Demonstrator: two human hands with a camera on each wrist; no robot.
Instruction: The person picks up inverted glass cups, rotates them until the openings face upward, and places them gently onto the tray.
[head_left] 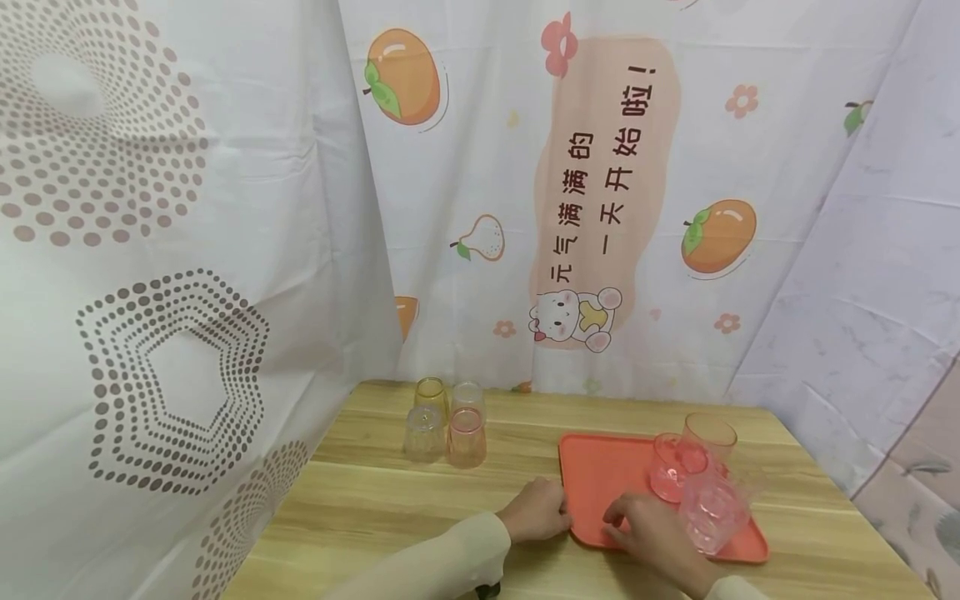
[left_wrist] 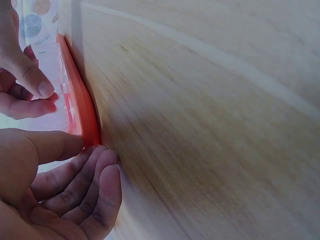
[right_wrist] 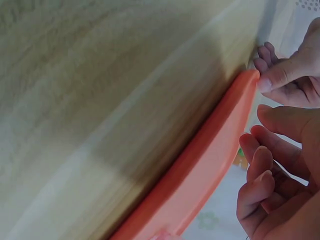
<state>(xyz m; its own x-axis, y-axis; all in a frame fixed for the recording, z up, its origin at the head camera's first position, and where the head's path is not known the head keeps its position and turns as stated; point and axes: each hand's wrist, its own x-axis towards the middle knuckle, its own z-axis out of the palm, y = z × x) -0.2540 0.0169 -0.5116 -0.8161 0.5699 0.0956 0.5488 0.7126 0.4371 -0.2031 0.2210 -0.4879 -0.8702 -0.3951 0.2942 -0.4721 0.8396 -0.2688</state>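
Note:
A red-orange tray point(head_left: 600, 467) lies on the table to the right in the head view. My left hand point(head_left: 536, 510) pinches its left rim near the front corner, thumb on top and fingertips underneath, as the left wrist view shows at the tray rim point(left_wrist: 86, 112). Over the tray's front part hovers my right hand point(head_left: 652, 529), its fingers loosely curled and nothing between them. In the right wrist view that hand point(right_wrist: 280, 175) is apart from the rim. On the tray's right side are a pinkish cup point(head_left: 666, 471), a wide glass point(head_left: 712, 433) and a tilted clear pitcher-like vessel point(head_left: 712, 510).
Several small tumblers stand grouped at the back left of the wooden table point(head_left: 375, 492), among them a yellow one point(head_left: 431, 388), a pink one point(head_left: 467, 442) and a clear one point(head_left: 424, 437). Printed curtains point(head_left: 465, 167) hang behind the table and along both sides.

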